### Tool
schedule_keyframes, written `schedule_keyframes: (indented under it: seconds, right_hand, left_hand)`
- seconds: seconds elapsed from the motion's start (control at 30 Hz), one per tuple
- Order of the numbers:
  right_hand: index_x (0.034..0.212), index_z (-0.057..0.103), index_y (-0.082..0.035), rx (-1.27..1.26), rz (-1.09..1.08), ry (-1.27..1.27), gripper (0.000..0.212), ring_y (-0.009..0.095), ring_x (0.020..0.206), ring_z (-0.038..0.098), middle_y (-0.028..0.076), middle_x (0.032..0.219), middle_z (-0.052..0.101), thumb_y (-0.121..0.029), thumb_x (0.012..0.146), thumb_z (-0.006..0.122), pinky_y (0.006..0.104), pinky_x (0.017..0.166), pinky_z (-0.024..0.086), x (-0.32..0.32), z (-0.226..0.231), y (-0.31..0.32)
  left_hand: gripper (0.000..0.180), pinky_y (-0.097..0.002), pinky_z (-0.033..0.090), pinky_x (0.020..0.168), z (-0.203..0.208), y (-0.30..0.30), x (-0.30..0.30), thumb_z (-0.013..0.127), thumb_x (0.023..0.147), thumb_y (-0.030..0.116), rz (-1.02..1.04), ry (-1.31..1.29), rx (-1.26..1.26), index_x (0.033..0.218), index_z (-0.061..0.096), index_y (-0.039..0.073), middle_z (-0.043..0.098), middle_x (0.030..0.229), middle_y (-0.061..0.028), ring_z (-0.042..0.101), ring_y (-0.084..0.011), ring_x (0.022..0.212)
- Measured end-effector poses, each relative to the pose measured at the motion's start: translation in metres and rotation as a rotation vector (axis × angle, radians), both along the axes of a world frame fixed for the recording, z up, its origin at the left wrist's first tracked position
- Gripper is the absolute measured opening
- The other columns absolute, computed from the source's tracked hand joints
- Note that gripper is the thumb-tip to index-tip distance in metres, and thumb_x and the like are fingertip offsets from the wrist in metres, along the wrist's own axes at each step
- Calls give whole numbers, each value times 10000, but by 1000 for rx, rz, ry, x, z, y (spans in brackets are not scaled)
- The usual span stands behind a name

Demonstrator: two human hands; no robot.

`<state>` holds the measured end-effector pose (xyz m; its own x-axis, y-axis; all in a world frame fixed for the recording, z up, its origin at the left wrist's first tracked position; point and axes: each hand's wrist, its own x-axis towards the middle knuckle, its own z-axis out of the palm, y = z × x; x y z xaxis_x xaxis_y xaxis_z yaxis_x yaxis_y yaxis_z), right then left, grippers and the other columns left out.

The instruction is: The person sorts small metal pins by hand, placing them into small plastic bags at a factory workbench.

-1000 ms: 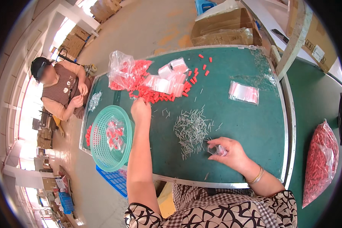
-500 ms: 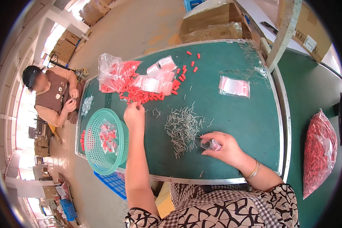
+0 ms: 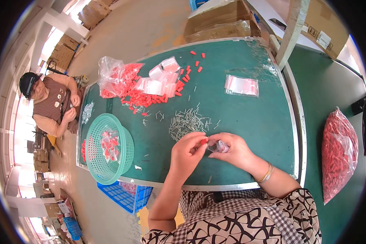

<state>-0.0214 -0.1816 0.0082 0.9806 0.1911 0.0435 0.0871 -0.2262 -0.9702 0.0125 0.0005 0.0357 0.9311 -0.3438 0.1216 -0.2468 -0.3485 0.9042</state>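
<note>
My left hand [image 3: 185, 156] pinches a red plastic plug [image 3: 203, 141] between thumb and fingers. Right beside it, my right hand [image 3: 238, 152] grips a small clear plastic bag [image 3: 218, 147], its mouth facing the plug. Just beyond both hands spreads a heap of thin metal screws or pins [image 3: 185, 122]; their exact kind is too small to tell. Farther left lies a pile of red plugs [image 3: 144, 99], partly under some flat zip bags [image 3: 154, 86]. What the held bag contains is mostly hidden by my fingers.
A green mesh basket [image 3: 129, 142] with filled packets stands at the table's left corner. A stack of empty bags [image 3: 242, 86] lies far right. A large sack of red plugs [image 3: 339, 156] rests beyond the right edge. Another person [image 3: 55, 101] works at the left.
My left hand has come from the red pile to the right, carrying a plug up to the bag. My right hand stays on the bag. The whole view has shifted slightly.
</note>
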Motion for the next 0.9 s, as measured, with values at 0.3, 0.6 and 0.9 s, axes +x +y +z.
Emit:
schedule_keyframes:
  seconds: [0.3,0.6,0.9]
  right_hand:
    - [1128,604,-64,21,-5,-78,465,241,894,628,85,974,655,-162,711,784,330,783,503,-2,-6,-2]
    - [1166,587,-91,-190,-157,-282,518,270,788,628,89,894,639,-138,683,769,356,697,513,-4,-3,3]
    - [915,686,-41,70,-115,85,122,237,766,624,113,837,653,-126,829,665,328,694,486,-4,6,-1]
  left_hand:
    - [238,-348,513,691,20,0,0,702,745,50,-122,-631,450,975,640,52,606,1025,-98,621,-274,837]
    - [126,-317,473,601,2,-14,-18,700,767,46,-35,-165,174,870,628,31,618,859,-92,601,-229,708]
    - [84,-226,485,623,-3,5,-11,637,806,-46,56,-2,124,885,638,-19,641,781,-54,609,-96,683]
